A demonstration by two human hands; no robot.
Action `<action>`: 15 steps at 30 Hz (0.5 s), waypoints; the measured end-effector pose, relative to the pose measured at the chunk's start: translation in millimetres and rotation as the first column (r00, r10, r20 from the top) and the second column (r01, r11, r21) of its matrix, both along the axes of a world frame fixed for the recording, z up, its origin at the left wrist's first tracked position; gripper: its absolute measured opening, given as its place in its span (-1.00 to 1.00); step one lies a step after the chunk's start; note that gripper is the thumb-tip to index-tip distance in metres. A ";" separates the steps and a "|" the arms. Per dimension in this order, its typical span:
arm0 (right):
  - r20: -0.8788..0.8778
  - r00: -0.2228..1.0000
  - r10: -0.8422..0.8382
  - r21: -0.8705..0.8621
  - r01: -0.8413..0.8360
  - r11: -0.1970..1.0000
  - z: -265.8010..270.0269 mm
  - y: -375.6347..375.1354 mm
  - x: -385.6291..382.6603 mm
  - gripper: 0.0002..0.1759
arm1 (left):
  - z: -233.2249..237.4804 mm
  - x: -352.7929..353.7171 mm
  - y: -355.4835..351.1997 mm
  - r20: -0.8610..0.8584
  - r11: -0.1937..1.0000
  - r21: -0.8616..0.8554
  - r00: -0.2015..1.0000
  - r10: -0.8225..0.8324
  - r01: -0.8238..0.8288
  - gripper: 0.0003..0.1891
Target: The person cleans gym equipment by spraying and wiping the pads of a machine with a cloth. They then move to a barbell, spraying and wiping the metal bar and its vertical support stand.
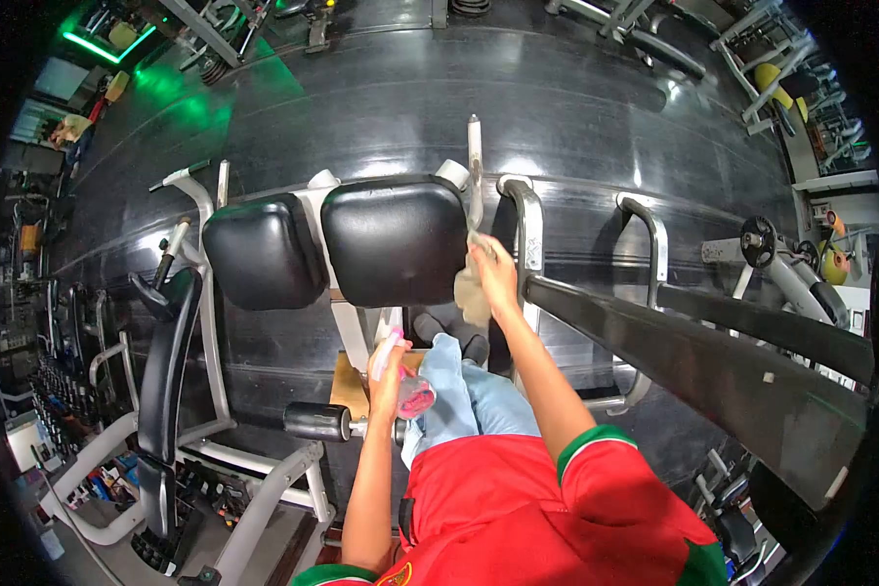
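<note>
My left hand [387, 379] is closed around a spray bottle [416, 398] with a pink-and-white spray head and pink liquid inside. It hangs tilted in front of my jeans. My right hand [495, 273] grips a beige cloth [472, 295], which droops beside the right edge of a black padded seat [393, 239]. The top of the cloth lies against the lower part of an upright metal bar [475, 161]. Left of that seat is a second black pad [264, 252] on the same white frame.
A long dark beam [693, 366] runs close along my right side. At lower left stand a black bench pad [171, 361] and a foam roller [317, 421]. Dark glossy floor [361, 107] stretches ahead, with more gym machines around it.
</note>
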State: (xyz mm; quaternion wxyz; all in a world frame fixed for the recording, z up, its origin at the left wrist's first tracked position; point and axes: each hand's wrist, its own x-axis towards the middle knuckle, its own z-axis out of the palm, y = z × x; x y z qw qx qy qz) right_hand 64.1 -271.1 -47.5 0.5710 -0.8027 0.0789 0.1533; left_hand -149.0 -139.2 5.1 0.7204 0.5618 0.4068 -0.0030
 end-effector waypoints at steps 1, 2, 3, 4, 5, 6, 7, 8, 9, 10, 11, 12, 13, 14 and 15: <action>0.039 0.999 0.012 0.012 -0.012 1.000 -1.1 3.7 9.0 -0.57 | -0.6 -5.2 -1.4 -0.003 1.000 0.011 1.000 0.006 -0.006 -0.60; 0.011 1.000 0.029 0.027 -0.029 0.999 -0.8 4.5 15.0 -0.57 | -1.0 -10.2 -2.9 -0.006 1.000 0.013 1.000 0.012 -0.012 -0.62; 0.008 1.000 0.028 0.031 -0.028 0.999 -7.5 3.1 13.7 -0.57 | -1.2 -14.7 -4.6 -0.010 1.000 0.016 1.000 0.012 -0.012 -0.62; 0.032 0.999 0.032 0.128 -0.036 0.991 -14.0 1.9 11.9 -0.58 | -1.5 -18.9 -6.2 -0.023 0.999 0.021 0.999 0.034 -0.034 -0.62; 0.056 0.998 0.033 0.224 -0.045 0.974 -20.8 1.9 8.9 -0.59 | -1.7 -23.3 -7.0 -0.036 0.998 0.026 0.998 0.057 -0.057 -0.63; 0.045 0.998 0.043 0.287 -0.054 0.956 -12.4 0.8 -0.8 -0.61 | -5.1 -28.3 -7.0 -0.021 0.998 0.022 0.998 0.056 -0.055 -0.62; 0.039 0.998 0.047 0.291 -0.057 0.955 -14.6 0.7 -11.2 -0.61 | -5.7 -30.9 -7.0 -0.026 0.998 0.026 0.998 0.060 -0.060 -0.62; -0.022 1.000 0.003 0.294 0.004 0.956 -17.1 0.1 -21.3 -0.61 | -6.8 -33.1 -7.7 -0.028 0.999 0.024 0.999 0.039 -0.039 -0.61; -0.084 0.996 -0.043 0.291 0.066 0.954 -25.0 -2.0 -28.4 -0.62 | -8.8 -35.1 -8.7 -0.032 1.000 0.020 0.999 0.017 -0.016 -0.61; -0.134 0.990 -0.036 0.297 0.075 0.952 -51.1 -5.8 -34.3 -0.63 | -12.6 -34.4 -10.2 0.002 0.998 0.004 0.998 0.064 -0.064 -0.73; -0.140 0.989 -0.036 0.295 0.076 0.953 -52.9 -6.5 -40.9 -0.63 | -11.0 -32.9 -9.9 -0.005 0.998 0.002 0.998 0.064 -0.064 -0.73; -0.219 0.974 -0.057 0.360 0.135 0.923 -54.0 -6.6 -49.4 -0.65 | -8.8 -30.8 -9.2 -0.008 1.000 0.007 1.000 0.014 -0.014 -0.68; -0.295 0.953 -0.072 0.419 0.197 0.886 -52.4 -6.1 -56.8 -0.66 | -8.2 -28.3 -8.6 -0.009 0.999 0.012 0.999 -0.036 0.037 -0.62; -0.315 0.947 -0.065 0.435 0.204 0.877 -50.6 -6.0 -63.3 -0.67 | -8.7 -25.9 -8.6 -0.010 0.999 0.011 0.999 -0.037 0.037 -0.62; -0.316 0.947 -0.066 0.434 0.206 0.877 -53.9 -4.0 -68.7 -0.67 | -9.5 -24.0 -8.8 -0.010 0.998 0.008 0.998 -0.054 0.054 -0.64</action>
